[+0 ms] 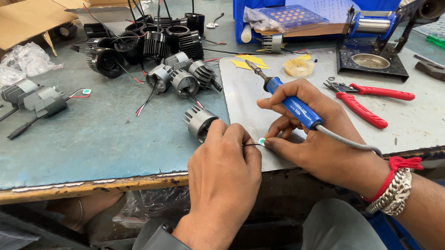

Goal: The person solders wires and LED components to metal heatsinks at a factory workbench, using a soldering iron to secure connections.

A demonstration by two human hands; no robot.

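A big worn table [83,149] with a blue-green top was seen, its front edge chipped and yellow. A grey metal sheet [420,122] was laid on it, lit brightly.

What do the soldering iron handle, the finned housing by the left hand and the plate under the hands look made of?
Soldering iron handle: glossy blue plastic, probably. Finned housing: matte grey metal, likely cast aluminium, judging by its fins. Plate: dull, scuffed grey sheet metal, apparently.
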